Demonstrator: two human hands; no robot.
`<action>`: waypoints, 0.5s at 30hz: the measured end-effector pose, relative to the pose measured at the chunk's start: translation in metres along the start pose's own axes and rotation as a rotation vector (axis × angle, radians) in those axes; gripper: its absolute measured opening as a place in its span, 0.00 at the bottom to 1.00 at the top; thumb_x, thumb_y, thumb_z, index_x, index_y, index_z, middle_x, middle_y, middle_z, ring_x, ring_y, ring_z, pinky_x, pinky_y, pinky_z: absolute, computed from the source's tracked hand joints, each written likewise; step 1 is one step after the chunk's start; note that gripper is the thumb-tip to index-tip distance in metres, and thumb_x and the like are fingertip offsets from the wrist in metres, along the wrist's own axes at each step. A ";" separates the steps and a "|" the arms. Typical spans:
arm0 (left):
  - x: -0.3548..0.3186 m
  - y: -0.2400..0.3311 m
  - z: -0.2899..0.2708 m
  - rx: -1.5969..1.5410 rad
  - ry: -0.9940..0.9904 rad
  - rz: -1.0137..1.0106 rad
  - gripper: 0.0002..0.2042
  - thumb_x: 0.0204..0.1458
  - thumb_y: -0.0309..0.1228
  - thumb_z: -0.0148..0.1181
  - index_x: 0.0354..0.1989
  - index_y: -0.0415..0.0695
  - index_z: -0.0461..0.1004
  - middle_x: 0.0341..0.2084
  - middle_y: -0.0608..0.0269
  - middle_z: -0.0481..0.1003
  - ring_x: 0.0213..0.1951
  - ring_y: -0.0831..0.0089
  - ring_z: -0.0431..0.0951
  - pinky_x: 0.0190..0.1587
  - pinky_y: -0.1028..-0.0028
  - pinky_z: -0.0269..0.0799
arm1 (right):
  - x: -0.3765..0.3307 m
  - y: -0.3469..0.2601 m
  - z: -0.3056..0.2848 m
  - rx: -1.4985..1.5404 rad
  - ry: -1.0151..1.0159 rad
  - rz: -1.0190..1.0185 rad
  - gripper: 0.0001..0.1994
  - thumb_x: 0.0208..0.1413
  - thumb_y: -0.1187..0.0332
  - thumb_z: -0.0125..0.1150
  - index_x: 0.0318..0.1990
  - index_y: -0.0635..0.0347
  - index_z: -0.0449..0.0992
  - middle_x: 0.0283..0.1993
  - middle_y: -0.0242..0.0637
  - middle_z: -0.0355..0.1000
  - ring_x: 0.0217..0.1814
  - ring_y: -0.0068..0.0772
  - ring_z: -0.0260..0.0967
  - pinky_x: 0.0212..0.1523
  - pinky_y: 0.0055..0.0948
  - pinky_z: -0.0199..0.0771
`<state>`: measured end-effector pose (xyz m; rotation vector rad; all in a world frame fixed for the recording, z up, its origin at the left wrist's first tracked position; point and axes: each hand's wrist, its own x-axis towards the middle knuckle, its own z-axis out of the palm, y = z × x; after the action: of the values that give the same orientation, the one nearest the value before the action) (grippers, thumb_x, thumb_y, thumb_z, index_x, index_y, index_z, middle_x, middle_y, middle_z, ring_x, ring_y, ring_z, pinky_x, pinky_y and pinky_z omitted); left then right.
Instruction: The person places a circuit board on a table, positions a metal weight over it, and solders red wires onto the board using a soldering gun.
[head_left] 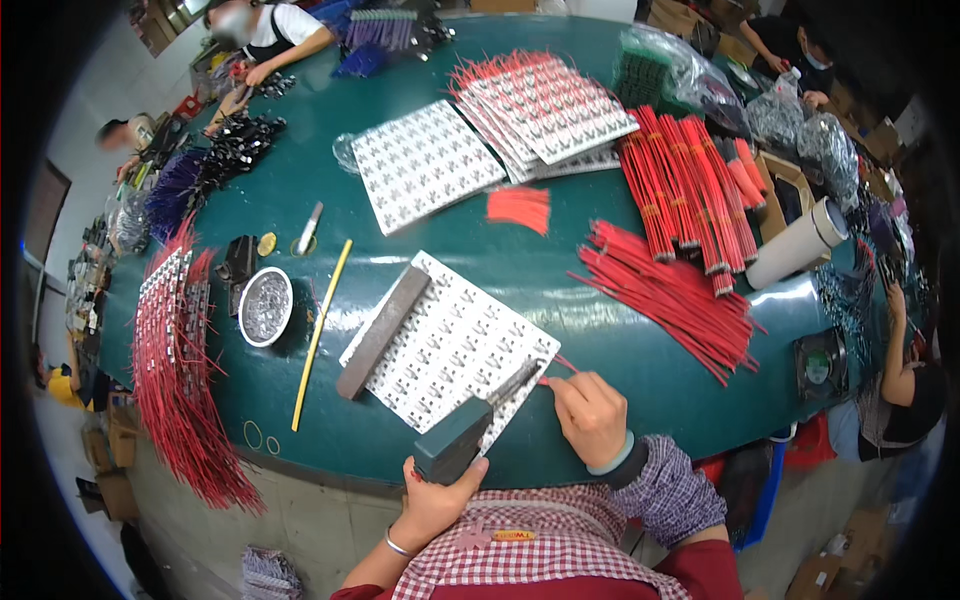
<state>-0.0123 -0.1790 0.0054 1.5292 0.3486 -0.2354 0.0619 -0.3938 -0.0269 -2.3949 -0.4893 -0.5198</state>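
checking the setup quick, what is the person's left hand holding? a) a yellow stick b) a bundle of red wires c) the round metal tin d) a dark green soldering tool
d: the left hand grips the dark green soldering tool, its tip over the white panel of small boards, while the right hand pinches a thin red wire at the panel's edge.

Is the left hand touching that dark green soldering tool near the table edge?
Touching. The head view shows the left hand wrapped around the soldering tool's dark green handle.
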 end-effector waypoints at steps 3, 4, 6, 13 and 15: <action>-0.005 0.004 0.002 -0.005 0.048 0.005 0.13 0.47 0.24 0.69 0.41 0.37 0.76 0.35 0.65 0.79 0.34 0.80 0.77 0.38 0.77 0.71 | 0.003 0.000 -0.002 -0.031 0.013 -0.030 0.10 0.42 0.81 0.63 0.35 0.61 0.77 0.26 0.38 0.66 0.28 0.40 0.68 0.27 0.35 0.69; -0.008 0.003 0.000 0.057 0.040 0.064 0.14 0.48 0.21 0.67 0.44 0.36 0.76 0.34 0.65 0.78 0.28 0.82 0.74 0.30 0.79 0.69 | 0.004 -0.001 -0.003 -0.042 0.024 -0.042 0.10 0.42 0.80 0.63 0.35 0.61 0.77 0.26 0.37 0.66 0.28 0.39 0.69 0.26 0.34 0.70; -0.004 -0.004 -0.004 0.112 0.020 0.114 0.15 0.49 0.19 0.65 0.46 0.35 0.75 0.34 0.64 0.78 0.22 0.83 0.72 0.23 0.81 0.68 | 0.005 0.003 0.003 -0.076 0.067 -0.085 0.09 0.43 0.77 0.63 0.35 0.60 0.77 0.25 0.33 0.64 0.26 0.32 0.67 0.25 0.29 0.68; 0.001 -0.011 -0.007 0.303 -0.021 0.280 0.16 0.49 0.18 0.64 0.48 0.35 0.75 0.38 0.62 0.79 0.26 0.83 0.74 0.26 0.81 0.70 | 0.001 0.006 0.006 -0.066 0.019 -0.052 0.11 0.42 0.81 0.65 0.36 0.62 0.78 0.27 0.33 0.69 0.27 0.33 0.69 0.24 0.31 0.70; -0.002 -0.010 -0.005 0.318 -0.026 0.322 0.16 0.48 0.17 0.64 0.47 0.35 0.75 0.38 0.62 0.79 0.28 0.82 0.74 0.28 0.81 0.70 | 0.000 0.006 0.008 -0.079 0.035 -0.056 0.10 0.42 0.79 0.64 0.35 0.61 0.77 0.26 0.33 0.67 0.27 0.32 0.68 0.24 0.30 0.69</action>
<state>-0.0182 -0.1750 -0.0028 1.8679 0.0400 -0.0566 0.0664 -0.3933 -0.0360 -2.4485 -0.5307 -0.6160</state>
